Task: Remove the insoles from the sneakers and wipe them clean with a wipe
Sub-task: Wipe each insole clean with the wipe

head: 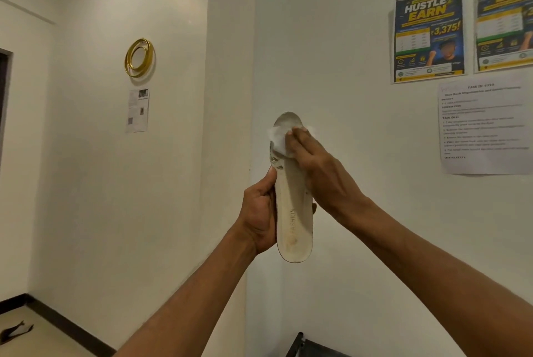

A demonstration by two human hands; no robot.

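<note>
Right fingers (pixel 298 140) lie flat, pressing wipe (pixel 278 140) onto toe end of insole (pixel 294 212). Left hand (pixel 259 212) grips insole mid-length, upright before wall (pixel 346 68). We advise long strokes toe-to-heel, firm backing grip, then turn wipe.

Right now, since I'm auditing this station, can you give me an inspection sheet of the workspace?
Surface: nothing seen; work is done in the air.
Job's things: insole held upright, heel down; white wipe on its toe end; sneakers not in view.
Clutter: dark object on floor, lower left.
Grips: left hand grips insole's middle; right hand presses wipe with flat fingers.
Cables: nothing seen.
Surroundings: white wall, two posters, printed sheet, gold rings.
</note>
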